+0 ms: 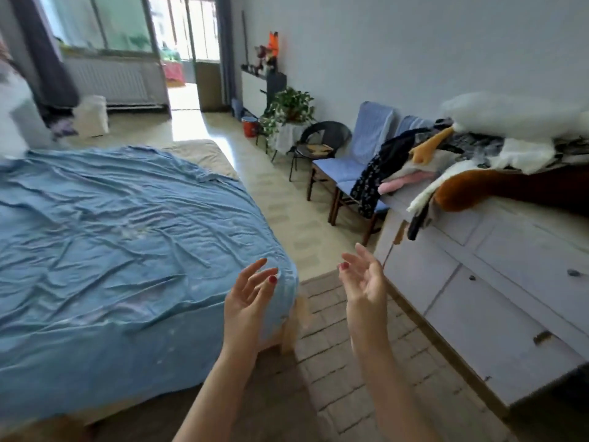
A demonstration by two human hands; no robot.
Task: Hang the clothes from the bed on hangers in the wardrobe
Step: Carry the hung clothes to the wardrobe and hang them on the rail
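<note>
Both bare hands are raised with fingers spread and holding nothing, the left hand (pixel 247 298) over the corner of the wrinkled blue-sheeted bed (pixel 121 237), the right hand (pixel 363 282) near the white wooden dresser (pixel 478 291).

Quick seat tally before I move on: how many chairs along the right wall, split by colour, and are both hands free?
Blue-covered chairs: 2, the far one and the near one, which has dark clothes draped over it
Black round chair: 1
Total: 3 chairs

The left hand and the right hand hold nothing.
</note>
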